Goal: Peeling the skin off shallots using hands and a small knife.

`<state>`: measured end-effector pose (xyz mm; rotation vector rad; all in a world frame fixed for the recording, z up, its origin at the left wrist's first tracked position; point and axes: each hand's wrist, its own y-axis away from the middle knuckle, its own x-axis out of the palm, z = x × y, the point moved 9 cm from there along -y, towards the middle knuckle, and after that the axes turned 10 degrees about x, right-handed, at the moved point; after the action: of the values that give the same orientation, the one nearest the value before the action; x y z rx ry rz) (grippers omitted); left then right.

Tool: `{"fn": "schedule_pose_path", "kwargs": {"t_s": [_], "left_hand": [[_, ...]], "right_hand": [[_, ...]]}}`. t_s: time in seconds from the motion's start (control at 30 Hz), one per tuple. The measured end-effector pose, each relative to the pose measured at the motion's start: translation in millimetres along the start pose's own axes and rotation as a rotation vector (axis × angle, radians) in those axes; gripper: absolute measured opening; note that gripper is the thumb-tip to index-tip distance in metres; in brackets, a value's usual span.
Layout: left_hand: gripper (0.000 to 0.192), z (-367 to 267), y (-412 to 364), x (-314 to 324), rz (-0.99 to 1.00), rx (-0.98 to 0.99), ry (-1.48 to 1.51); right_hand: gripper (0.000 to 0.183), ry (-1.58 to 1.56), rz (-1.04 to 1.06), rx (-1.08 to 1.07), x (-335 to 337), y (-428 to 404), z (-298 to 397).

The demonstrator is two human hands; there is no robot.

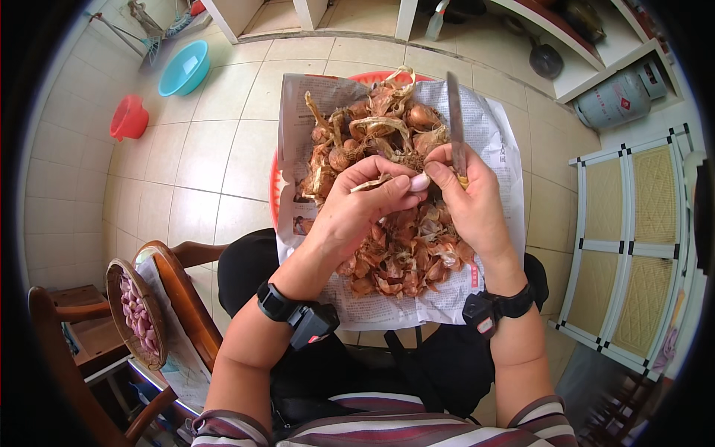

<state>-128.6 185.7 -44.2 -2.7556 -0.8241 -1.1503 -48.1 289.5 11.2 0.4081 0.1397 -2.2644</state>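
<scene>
Between the thumb and fingers of my left hand [366, 195] is a pale pink shallot [419, 182], with a dry stem trailing back over the hand. My right hand [466, 193] grips a knife [456, 120] whose blade points away from me. Its thumb and forefinger pinch at the shallot's far end. Beyond my hands lies a heap of unpeeled brown shallots [380, 125] with dried stems and roots. Nearer to me, loose papery skins [402, 262] are piled on the newspaper [486, 123]. The newspaper covers a red basket [273, 190], whose rim shows at the left and far side.
On a wooden chair [190, 302] to my left, a woven basket [114, 285] holds peeled pink shallots [137, 313]. A red bucket [129, 117] and a blue basin [184, 68] stand on the tiled floor. At right are a gas cylinder [614, 100] and a folding screen [628, 246].
</scene>
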Motion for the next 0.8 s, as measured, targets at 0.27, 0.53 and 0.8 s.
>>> {"fn": "schedule_pose_path", "kwargs": {"t_s": [0.27,0.53,0.8], "left_hand": [[0.015,0,1,1,0.009,-0.029,-0.073],[0.033,-12,-3,-4,-0.039,0.068,0.064],[0.032,-17,-1,-5,-0.053,0.111,-0.048]], "right_hand": [[0.028,-0.053,0.0,-0.007,-4,-1,2],[0.036,0.169,0.099,-0.179,3,11,31],[0.033,0.278,0.09,-0.306,10,12,38]]}}
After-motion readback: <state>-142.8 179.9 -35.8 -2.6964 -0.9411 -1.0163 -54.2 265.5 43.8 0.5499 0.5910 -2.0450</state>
